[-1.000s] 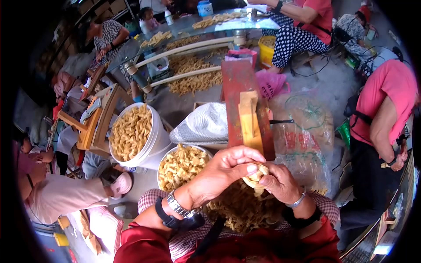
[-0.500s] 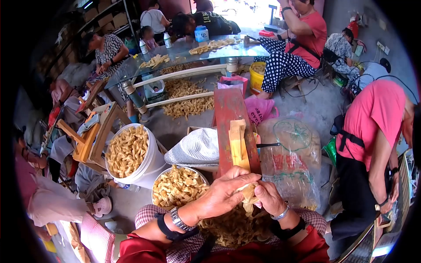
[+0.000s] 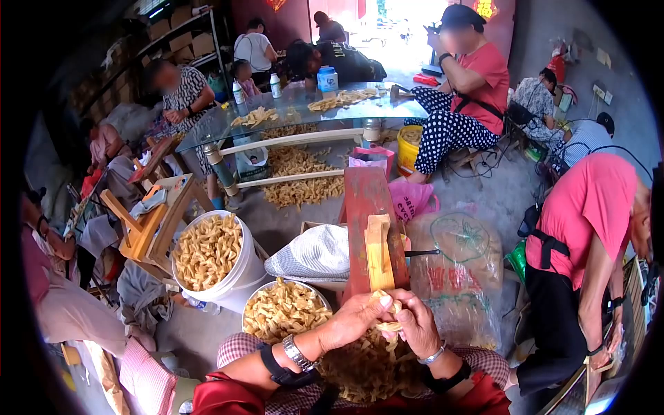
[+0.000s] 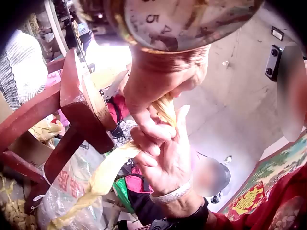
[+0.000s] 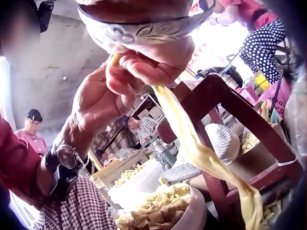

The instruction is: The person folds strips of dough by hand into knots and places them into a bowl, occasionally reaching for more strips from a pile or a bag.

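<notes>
Low in the head view, both hands meet over the lap and work a pale yellow, pliable strip (image 3: 389, 325), which looks like bean curd skin. My left hand (image 3: 356, 319), with a metal watch, pinches it between thumb and fingers. Opposite it, my right hand (image 3: 419, 326), wearing a bangle, grips the strip with curled fingers. In the right wrist view a long twisted tail of the strip (image 5: 204, 155) hangs below the right hand. Part of the strip between the hands is hidden by the fingers. Beneath them, a heap of knotted yellow pieces (image 3: 370, 366) lies in the lap.
Just ahead stands a red wooden bench (image 3: 361, 197) bearing a yellow stack (image 3: 379, 252) that looks like flat strips. White buckets (image 3: 242, 283) of knotted pieces are at the left. A plastic sack (image 3: 460, 277) lies to the right. Several people sit around a glass table (image 3: 200, 135).
The head view has tilted upward, showing more of the room. The strip's round loop seen earlier between the fingers is now bunched there, and the hands are drawn close together.
</notes>
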`<state>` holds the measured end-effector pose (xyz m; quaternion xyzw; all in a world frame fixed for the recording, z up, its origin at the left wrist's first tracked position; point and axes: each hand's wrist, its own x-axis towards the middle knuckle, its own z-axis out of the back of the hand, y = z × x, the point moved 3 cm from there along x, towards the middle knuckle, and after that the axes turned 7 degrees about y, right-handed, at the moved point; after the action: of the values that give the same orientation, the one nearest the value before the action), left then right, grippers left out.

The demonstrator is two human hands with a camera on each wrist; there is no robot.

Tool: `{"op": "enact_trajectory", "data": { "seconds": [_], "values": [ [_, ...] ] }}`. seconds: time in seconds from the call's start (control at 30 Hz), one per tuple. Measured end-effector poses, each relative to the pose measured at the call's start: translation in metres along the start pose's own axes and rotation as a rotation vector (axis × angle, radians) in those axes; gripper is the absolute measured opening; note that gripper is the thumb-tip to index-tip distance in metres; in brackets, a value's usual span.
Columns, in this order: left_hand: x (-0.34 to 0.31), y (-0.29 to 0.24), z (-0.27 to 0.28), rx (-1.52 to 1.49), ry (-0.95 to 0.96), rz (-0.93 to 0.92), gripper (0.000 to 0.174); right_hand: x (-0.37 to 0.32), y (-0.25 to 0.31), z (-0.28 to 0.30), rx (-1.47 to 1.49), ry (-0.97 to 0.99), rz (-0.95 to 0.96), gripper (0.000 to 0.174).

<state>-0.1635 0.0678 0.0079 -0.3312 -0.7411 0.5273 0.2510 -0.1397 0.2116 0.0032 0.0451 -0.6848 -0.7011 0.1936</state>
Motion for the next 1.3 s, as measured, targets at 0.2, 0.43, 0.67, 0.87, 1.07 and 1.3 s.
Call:
{"op": "enact_trajectory", "data": {
  "seconds": [0.2, 0.43, 0.67, 0.87, 1.07, 1.3],
  "values": [
    [0.000, 0.003, -0.004, -0.310, 0.119, 0.116, 0.045, -0.007, -0.015, 0.013, 0.057, -0.057, -0.003, 0.050],
    [0.000, 0.019, -0.001, -0.345, 0.206, 0.176, 0.049, -0.011, -0.024, 0.022, -0.054, -0.070, -0.059, 0.066],
    [0.002, 0.013, -0.002, -0.441, 0.233, 0.169, 0.049, -0.013, -0.033, 0.025, -0.056, -0.073, -0.079, 0.059],
    [-0.006, -0.009, 0.019, -0.545, 0.110, 0.041, 0.050, -0.021, -0.040, 0.057, 0.054, -0.244, -0.128, 0.033],
    [-0.004, -0.012, 0.029, -0.383, -0.146, 0.030, 0.049, -0.011, -0.041, 0.030, -0.162, 0.125, -0.343, 0.018],
    [-0.001, 0.008, 0.037, 0.174, -0.325, 0.181, 0.033, -0.003, -0.047, 0.020, -0.061, 0.156, -0.331, 0.022]
  ]
}}
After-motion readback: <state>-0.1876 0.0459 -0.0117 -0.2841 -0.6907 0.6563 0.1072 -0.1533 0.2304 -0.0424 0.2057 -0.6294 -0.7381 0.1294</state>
